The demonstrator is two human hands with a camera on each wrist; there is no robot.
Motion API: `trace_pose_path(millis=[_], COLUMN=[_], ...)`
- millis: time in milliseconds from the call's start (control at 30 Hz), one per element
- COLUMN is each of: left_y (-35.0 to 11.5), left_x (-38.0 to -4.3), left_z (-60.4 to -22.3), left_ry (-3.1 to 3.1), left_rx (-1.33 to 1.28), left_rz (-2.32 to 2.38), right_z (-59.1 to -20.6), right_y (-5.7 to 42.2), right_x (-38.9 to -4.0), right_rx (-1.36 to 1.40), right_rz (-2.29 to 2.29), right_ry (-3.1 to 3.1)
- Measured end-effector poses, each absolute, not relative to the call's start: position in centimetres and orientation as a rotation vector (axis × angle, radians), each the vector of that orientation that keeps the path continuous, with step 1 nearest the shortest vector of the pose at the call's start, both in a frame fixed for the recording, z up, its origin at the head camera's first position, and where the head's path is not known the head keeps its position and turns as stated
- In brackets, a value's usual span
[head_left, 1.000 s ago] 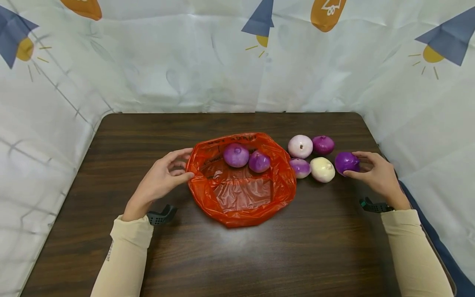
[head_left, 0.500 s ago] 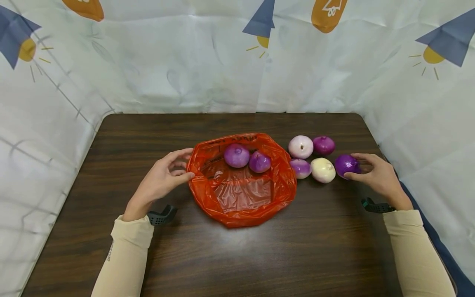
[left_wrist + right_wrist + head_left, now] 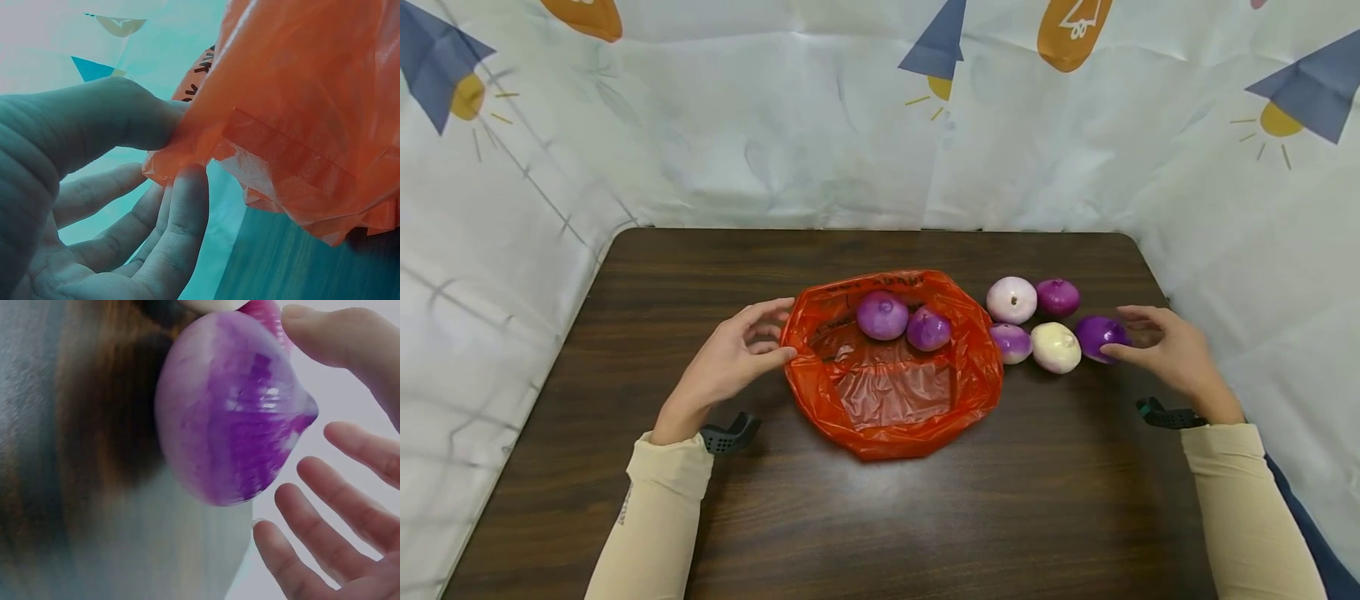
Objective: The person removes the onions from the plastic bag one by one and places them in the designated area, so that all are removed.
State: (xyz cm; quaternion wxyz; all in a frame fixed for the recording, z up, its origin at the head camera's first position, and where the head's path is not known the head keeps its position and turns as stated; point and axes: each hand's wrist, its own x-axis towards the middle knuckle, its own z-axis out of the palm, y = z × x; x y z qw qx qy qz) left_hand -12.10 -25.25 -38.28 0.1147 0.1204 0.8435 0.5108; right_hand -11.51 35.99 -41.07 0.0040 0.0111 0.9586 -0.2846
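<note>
A red plastic bag point(image 3: 865, 442) stands on the table with its mouth spread wide. Two peeled purple onions point(image 3: 882, 316) lie inside, near the far wall. My left hand point(image 3: 724, 362) pinches the left rim between thumb and fingertips; the left wrist view shows the plastic point(image 3: 194, 140) between them. At the right, my right hand point(image 3: 1180, 354) is beside a deep purple onion point(image 3: 1097, 337) that rests on the table. Spread fingers and thumb stand around that onion point(image 3: 231, 412) in the right wrist view, apparently without gripping it.
Several more onions sit just right of the bag: a pale one point(image 3: 1011, 300), a dark purple one point(image 3: 1057, 297), a purple-and-white one point(image 3: 1012, 342) and a cream one point(image 3: 1056, 347). The brown table point(image 3: 880, 533) meets a printed white cloth point(image 3: 775, 125) behind and at the sides.
My right hand has drawn slightly to the right, its fingers coming away from the deep purple onion. The left hand and bag keep their places; the head view has shifted a little.
</note>
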Motion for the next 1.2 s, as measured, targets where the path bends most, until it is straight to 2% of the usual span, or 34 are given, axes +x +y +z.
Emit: trace_pose_path(millis=[333,1200], left_y=[-25.3,-25.1], left_x=[-12.1,-11.9], left_z=[-38.2,-38.0], left_ry=[2.476,2.472], left_rx=[0.365,0.356], left_rz=[1.513,1.533], right_z=[-39.2,-37.4], right_y=[33.8,24.6], right_x=[-11.4,-13.6], right_rx=[-0.028,-0.541], right_rz=[-0.943,-1.213], right_ry=[3.074,3.064])
